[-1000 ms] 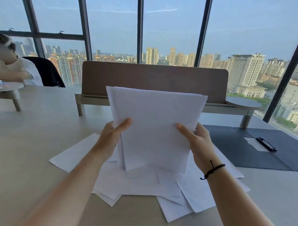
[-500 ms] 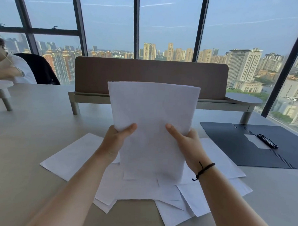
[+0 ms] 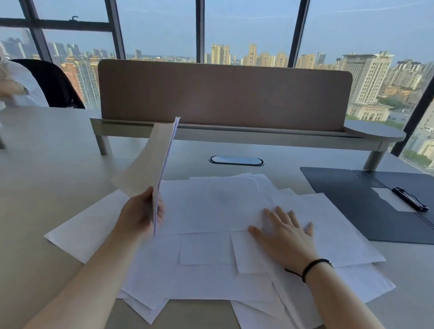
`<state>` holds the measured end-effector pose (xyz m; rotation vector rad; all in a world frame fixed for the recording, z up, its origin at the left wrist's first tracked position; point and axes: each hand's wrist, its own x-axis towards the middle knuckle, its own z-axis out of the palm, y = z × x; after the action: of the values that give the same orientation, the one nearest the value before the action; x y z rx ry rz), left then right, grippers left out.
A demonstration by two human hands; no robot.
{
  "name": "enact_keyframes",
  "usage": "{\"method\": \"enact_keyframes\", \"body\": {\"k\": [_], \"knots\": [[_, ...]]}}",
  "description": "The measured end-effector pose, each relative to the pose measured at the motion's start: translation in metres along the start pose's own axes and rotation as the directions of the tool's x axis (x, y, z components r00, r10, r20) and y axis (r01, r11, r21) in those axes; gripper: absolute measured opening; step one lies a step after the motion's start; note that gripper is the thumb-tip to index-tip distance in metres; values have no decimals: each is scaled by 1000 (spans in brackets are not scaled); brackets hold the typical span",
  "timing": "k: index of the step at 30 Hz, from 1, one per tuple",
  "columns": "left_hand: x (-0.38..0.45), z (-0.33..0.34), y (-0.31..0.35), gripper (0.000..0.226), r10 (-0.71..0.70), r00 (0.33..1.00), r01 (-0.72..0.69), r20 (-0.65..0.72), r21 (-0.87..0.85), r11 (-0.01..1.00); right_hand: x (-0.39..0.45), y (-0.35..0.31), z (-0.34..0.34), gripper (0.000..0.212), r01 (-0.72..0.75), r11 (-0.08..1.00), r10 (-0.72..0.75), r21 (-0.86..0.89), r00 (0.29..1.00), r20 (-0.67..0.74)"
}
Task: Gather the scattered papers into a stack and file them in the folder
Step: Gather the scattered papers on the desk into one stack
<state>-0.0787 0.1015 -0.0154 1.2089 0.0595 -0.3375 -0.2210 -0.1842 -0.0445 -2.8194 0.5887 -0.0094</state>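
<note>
A partial stack [image 3: 151, 162] is gripped edge-on by the left hand [image 3: 138, 214]. The right hand [image 3: 286, 234] is laid flat, fingers spread, on the loose papers [image 3: 209, 208] strewn across the desk [image 3: 38, 173]. The open folder [image 3: 372, 206] lies at two o'clock, nearer the right hand.

head-worn view, forward-down — near desk [image 3: 38, 182]

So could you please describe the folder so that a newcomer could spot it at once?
Start at the pale table and look to its far right. The folder lies open beside the scattered papers; it alone is dark, with a black clip inside.
</note>
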Motion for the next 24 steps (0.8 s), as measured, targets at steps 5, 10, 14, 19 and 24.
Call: {"method": "enact_keyframes", "body": {"k": [5, 10, 14, 19, 24], "knots": [[14, -1, -9, 31, -171, 969, 225, 177, -361, 905, -2, -3, 5, 82, 0, 999, 1, -52, 1000, 23], [14, 11, -17, 20, -119, 988, 150, 102, -408, 900, -12, -30, 11, 88, 39, 999, -38, -36, 999, 19], [4, 23, -21, 18, -158, 976, 203, 151, -351, 914, -15, -60, 18, 94, 143, 989, -143, -22, 990, -4], [-3, 30, -21, 21, -174, 970, 218, 172, -283, 934, -17, -85, 23, 96, 216, 972, -215, 92, 976, -18], [-9, 33, -28, 18, -132, 986, 143, 101, -104, 984, -8, -63, 3, 80, 217, 911, -164, 352, 971, -174]]}}
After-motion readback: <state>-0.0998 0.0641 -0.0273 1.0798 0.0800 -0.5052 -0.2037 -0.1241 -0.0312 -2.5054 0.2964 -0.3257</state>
